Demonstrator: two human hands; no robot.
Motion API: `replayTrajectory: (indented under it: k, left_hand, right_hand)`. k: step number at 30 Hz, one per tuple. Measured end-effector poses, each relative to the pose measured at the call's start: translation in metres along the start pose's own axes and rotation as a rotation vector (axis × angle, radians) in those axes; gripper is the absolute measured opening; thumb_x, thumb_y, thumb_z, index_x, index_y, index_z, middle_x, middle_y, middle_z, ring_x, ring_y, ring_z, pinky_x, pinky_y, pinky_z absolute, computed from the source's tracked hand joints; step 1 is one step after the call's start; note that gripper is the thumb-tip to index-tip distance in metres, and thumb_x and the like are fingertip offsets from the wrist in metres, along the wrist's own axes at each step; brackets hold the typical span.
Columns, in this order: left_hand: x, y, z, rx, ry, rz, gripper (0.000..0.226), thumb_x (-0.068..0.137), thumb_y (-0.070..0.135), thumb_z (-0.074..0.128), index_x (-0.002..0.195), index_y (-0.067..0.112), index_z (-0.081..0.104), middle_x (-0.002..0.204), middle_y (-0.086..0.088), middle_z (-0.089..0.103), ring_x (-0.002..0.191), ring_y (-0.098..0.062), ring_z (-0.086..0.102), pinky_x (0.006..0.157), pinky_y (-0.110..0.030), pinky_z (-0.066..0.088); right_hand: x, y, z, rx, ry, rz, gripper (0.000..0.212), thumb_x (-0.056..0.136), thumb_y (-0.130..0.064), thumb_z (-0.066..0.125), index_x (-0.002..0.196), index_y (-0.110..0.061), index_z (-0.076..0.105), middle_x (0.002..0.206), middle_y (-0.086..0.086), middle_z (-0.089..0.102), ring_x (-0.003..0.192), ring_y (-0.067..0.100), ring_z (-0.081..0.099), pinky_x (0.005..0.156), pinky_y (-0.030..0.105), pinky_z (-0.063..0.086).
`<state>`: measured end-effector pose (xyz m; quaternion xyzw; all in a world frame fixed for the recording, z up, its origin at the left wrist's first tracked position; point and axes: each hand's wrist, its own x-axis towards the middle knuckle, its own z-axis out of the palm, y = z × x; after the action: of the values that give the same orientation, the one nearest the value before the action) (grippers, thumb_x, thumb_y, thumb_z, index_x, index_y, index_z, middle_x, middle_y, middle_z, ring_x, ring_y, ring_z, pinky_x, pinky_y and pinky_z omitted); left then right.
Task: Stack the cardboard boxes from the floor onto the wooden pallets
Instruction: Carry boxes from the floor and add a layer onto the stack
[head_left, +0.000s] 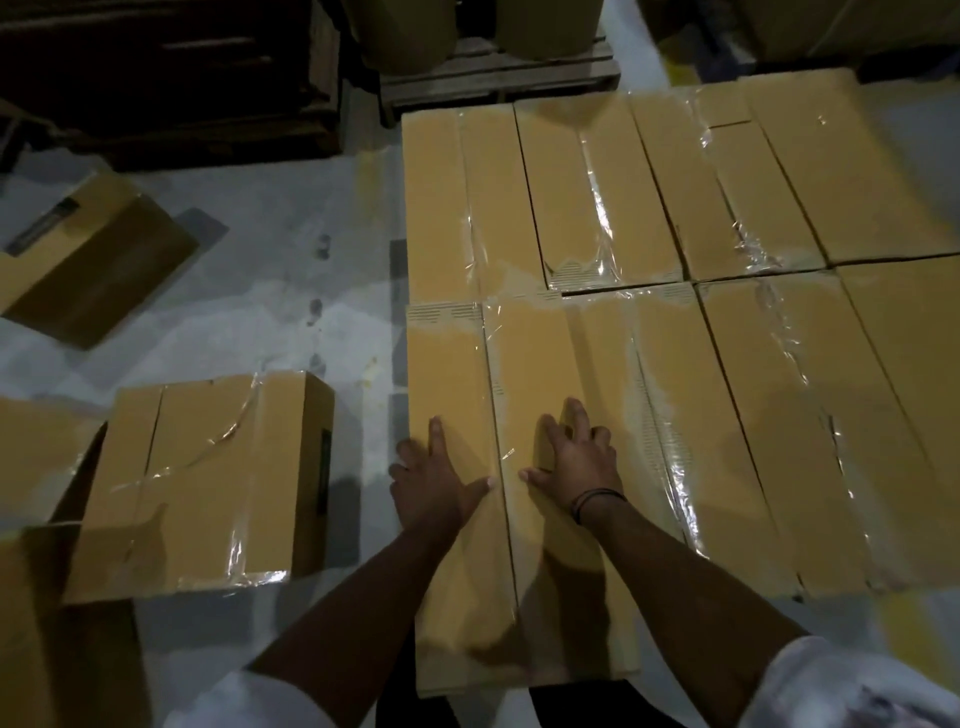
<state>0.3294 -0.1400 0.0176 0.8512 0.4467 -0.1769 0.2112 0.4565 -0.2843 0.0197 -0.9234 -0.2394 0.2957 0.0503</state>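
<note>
A layer of several taped cardboard boxes fills the right half of the view, packed side by side. Both my hands lie flat on the top of the nearest left box (524, 571). My left hand (434, 478) rests near that box's left edge, fingers spread. My right hand (574, 457) presses a little further right, fingers spread, a dark band on its wrist. Another cardboard box (208, 483) stands on the floor to the left. The pallet under the layer is hidden by the boxes.
A tilted box (78, 249) lies on the floor at far left. More cardboard (47, 649) sits at the bottom left corner. A wooden pallet (498, 73) with rounded brown loads stands at the back. Grey floor (291, 291) runs between the boxes.
</note>
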Motion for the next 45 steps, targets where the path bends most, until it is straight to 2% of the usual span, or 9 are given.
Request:
replayTrajectory:
  k: [16, 24, 27, 31, 34, 37, 40, 43, 45]
  left_hand:
    - [0.074, 0.016, 0.040, -0.120, -0.150, -0.062, 0.124, 0.080, 0.047, 0.084, 0.161, 0.035, -0.010, 0.158, -0.019, 0.010, 0.135, -0.051, 0.036, 0.105, -0.058, 0.046]
    - [0.088, 0.014, 0.060, -0.095, -0.169, -0.090, 0.124, 0.083, 0.047, 0.080, 0.160, 0.036, -0.016, 0.159, -0.021, 0.003, 0.135, -0.054, 0.034, 0.103, -0.058, 0.048]
    - [0.092, 0.017, 0.058, -0.081, -0.219, -0.089, 0.126, 0.085, 0.042, 0.081, 0.160, 0.032, -0.020, 0.163, -0.025, -0.007, 0.139, -0.057, 0.030, 0.108, -0.061, 0.044]
    - [0.093, 0.016, 0.052, -0.010, -0.353, -0.054, 0.132, 0.085, 0.040, 0.082, 0.158, 0.026, -0.027, 0.159, -0.030, -0.033, 0.148, -0.056, 0.022, 0.116, -0.061, 0.034]
    - [0.081, 0.013, 0.051, 0.075, -0.388, 0.021, 0.127, 0.087, 0.046, 0.078, 0.159, 0.019, -0.023, 0.157, -0.037, -0.031, 0.150, -0.057, 0.009, 0.118, -0.062, 0.031]
    - [0.052, 0.004, 0.063, 0.154, -0.408, 0.054, 0.128, 0.084, 0.059, 0.076, 0.161, 0.023, -0.020, 0.161, -0.031, -0.029, 0.150, -0.060, 0.001, 0.119, -0.065, 0.023]
    - [0.005, -0.006, 0.078, 0.199, -0.426, 0.075, 0.123, 0.084, 0.058, 0.075, 0.162, 0.026, -0.015, 0.160, -0.026, -0.034, 0.148, -0.061, 0.006, 0.120, -0.067, 0.021]
    - [-0.039, -0.017, 0.088, 0.169, -0.438, 0.050, 0.117, 0.085, 0.054, 0.077, 0.162, 0.032, -0.009, 0.163, -0.021, -0.033, 0.146, -0.061, 0.014, 0.112, -0.066, 0.037]
    - [-0.054, -0.026, 0.093, 0.177, -0.366, 0.032, 0.113, 0.086, 0.057, 0.072, 0.162, 0.032, -0.008, 0.164, -0.024, -0.024, 0.141, -0.059, 0.027, 0.106, -0.063, 0.044]
  right_hand:
    - [0.076, 0.024, 0.027, 0.022, -0.157, -0.072, 0.083, 0.090, -0.037, 0.071, 0.156, -0.028, 0.021, 0.165, 0.002, -0.023, 0.141, 0.040, 0.019, 0.115, 0.053, 0.035]
    - [0.084, 0.029, 0.039, -0.130, -0.183, -0.104, 0.090, 0.089, -0.018, 0.071, 0.158, -0.027, 0.012, 0.163, 0.008, -0.027, 0.140, 0.043, 0.014, 0.115, 0.051, 0.033]
    - [0.088, 0.034, 0.041, -0.184, -0.207, -0.118, 0.096, 0.088, -0.019, 0.073, 0.159, -0.028, 0.009, 0.162, 0.007, -0.029, 0.141, 0.043, 0.011, 0.116, 0.051, 0.034]
    - [0.096, 0.042, 0.039, -0.280, -0.248, -0.165, 0.106, 0.084, -0.015, 0.076, 0.159, -0.031, 0.003, 0.162, 0.008, -0.028, 0.142, 0.044, 0.012, 0.115, 0.054, 0.035]
    - [0.091, 0.050, 0.031, -0.233, -0.280, -0.161, 0.101, 0.085, -0.008, 0.072, 0.159, -0.034, 0.008, 0.165, 0.006, -0.022, 0.145, 0.042, 0.013, 0.116, 0.054, 0.034]
    - [0.064, 0.063, 0.034, -0.212, -0.300, -0.178, 0.091, 0.086, -0.012, 0.072, 0.158, -0.031, 0.019, 0.167, 0.005, -0.013, 0.148, 0.040, 0.012, 0.116, 0.052, 0.033]
    - [0.019, 0.080, 0.049, -0.210, -0.344, -0.192, 0.087, 0.084, -0.016, 0.073, 0.156, -0.025, 0.025, 0.167, 0.003, -0.013, 0.151, 0.037, 0.005, 0.115, 0.052, 0.037]
    - [-0.023, 0.099, 0.068, -0.175, -0.404, -0.177, 0.094, 0.086, -0.028, 0.075, 0.159, -0.019, 0.016, 0.167, 0.004, -0.021, 0.154, 0.035, -0.007, 0.120, 0.052, 0.030]
    - [-0.044, 0.107, 0.081, -0.145, -0.394, -0.185, 0.095, 0.093, -0.045, 0.063, 0.162, -0.016, 0.004, 0.167, 0.003, -0.024, 0.155, 0.034, -0.012, 0.123, 0.051, 0.021]
